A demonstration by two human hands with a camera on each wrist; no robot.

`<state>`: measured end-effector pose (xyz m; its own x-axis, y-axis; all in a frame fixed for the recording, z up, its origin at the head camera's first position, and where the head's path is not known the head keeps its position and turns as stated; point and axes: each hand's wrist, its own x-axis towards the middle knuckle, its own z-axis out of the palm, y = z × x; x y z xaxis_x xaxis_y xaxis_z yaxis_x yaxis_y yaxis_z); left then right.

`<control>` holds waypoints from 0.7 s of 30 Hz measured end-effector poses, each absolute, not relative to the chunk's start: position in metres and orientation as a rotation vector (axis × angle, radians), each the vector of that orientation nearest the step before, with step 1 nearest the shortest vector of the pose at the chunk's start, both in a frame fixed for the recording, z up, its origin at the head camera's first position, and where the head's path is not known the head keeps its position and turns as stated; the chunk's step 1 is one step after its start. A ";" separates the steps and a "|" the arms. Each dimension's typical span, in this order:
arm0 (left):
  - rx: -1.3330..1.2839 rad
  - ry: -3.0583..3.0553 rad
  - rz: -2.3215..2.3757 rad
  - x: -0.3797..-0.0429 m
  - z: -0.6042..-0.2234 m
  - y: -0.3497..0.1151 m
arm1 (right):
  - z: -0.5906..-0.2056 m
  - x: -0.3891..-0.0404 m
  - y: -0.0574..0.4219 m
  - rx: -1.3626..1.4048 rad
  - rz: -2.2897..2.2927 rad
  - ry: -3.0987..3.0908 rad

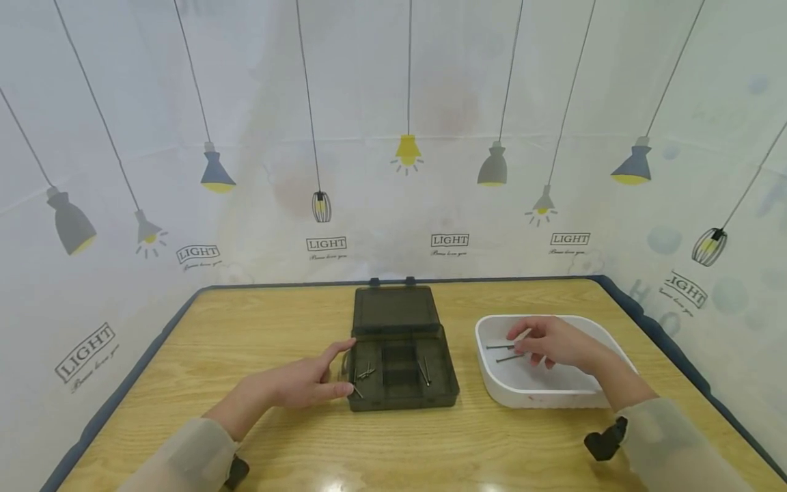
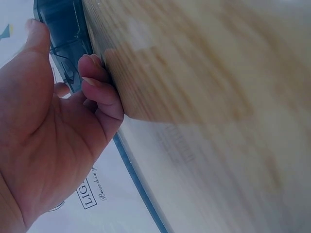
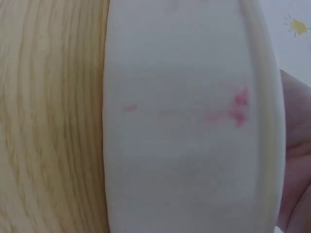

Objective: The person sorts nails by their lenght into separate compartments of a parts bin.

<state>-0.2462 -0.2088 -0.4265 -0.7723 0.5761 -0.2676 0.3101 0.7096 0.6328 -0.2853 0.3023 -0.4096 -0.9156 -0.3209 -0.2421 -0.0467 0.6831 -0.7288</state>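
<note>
A dark translucent organizer box [image 1: 399, 403] stands open on the table, its lid [image 1: 396, 307] folded back. Several small screws [image 1: 365, 373] lie in its left section and longer ones [image 1: 425, 371] in the right. My left hand [image 1: 301, 379] rests against the box's left side, thumb at the front corner and index finger farther back. Inside the white bin [image 1: 535, 398], my right hand [image 1: 556, 342] reaches down with bent fingers over long thin screws [image 1: 501, 347]. Its thumb and index finger look apart, right at the screw ends. In the right wrist view the bin's wall hides most of that hand.
The wooden table [image 1: 295, 451] has a dark blue edge [image 1: 123, 389] along the back and sides. White sheets printed with lamps [image 1: 408, 147] rise behind it and at both sides. A strip of table separates the box from the bin.
</note>
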 end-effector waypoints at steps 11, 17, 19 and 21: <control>0.682 2.465 0.809 -0.245 -0.425 -0.208 | -0.417 -0.278 0.322 -0.276 -0.988 2.468; 0.673 2.460 0.815 -0.244 -0.424 -0.208 | -0.427 -0.282 0.322 -0.220 -0.973 2.517; 0.676 2.457 0.815 -0.244 -0.424 -0.208 | -0.430 -0.283 0.321 -0.187 -0.976 2.536; 0.675 2.457 0.816 -0.244 -0.424 -0.209 | -0.433 -0.283 0.320 -0.185 -0.977 2.555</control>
<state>-0.2439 -0.2087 -0.4237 -0.7730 0.5755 -0.2670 0.3016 0.7036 0.6434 -0.2833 0.3196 -0.4330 -0.9123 -0.2597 -0.3165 0.0178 0.7472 -0.6644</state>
